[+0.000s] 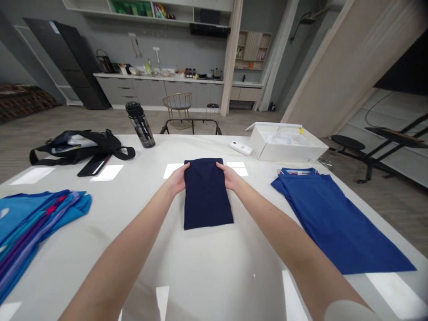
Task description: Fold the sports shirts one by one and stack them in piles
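L grip (178, 179), R grip (230, 177) – holding navy cloth (206, 196) nr far corners

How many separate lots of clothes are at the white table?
3: the folded navy garment held between the left hand and right hand, the blue shirt on the right, and the layered pile at the left, cut off by the frame. More layers may be hidden.

Arms (133, 249) forward, both hands (178, 179) (230, 177) seemingly curled

Matt cloth (207, 196), tabletop (209, 267) glossy (and smooth).
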A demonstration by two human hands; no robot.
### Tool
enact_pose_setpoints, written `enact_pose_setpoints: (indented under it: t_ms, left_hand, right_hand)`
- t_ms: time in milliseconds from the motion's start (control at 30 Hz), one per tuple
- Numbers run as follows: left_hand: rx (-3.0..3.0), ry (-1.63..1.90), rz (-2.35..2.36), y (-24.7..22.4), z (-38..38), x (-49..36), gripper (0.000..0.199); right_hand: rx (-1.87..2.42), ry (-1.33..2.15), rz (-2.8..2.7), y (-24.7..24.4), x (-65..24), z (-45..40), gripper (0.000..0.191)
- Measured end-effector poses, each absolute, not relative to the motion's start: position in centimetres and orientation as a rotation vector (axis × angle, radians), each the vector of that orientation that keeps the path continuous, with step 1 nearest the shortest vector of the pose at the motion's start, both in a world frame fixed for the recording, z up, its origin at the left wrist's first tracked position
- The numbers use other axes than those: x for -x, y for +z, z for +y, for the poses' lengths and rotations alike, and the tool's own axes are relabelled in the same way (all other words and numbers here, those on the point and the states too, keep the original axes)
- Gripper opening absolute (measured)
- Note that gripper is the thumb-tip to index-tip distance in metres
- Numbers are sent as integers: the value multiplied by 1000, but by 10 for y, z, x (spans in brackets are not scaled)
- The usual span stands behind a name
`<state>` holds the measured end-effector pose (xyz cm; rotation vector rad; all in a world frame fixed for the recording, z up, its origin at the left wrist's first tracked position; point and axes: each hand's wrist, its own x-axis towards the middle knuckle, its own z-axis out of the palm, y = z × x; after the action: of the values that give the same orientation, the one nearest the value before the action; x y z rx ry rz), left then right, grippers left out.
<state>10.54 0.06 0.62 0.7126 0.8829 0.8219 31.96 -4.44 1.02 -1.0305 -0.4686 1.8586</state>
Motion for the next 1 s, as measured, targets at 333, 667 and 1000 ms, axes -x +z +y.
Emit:
enact_pose_setpoints:
  t_ms: [333, 667, 1000]
  left_hand:
    - [-1552, 1072, 1197, -29, 65, -107, 26]
    - [-1729, 1065, 1353, -50, 91, -98, 21]
    - [-1835, 1116, 1502, -45, 75, -105, 26]
  right_hand:
    - [1393, 1236, -948, -13, -318, 9, 11]
    - [1765, 469, -1543, -25, -331, 25, 12]
    - [1944, 322, -1558, -30, -323, 12, 42]
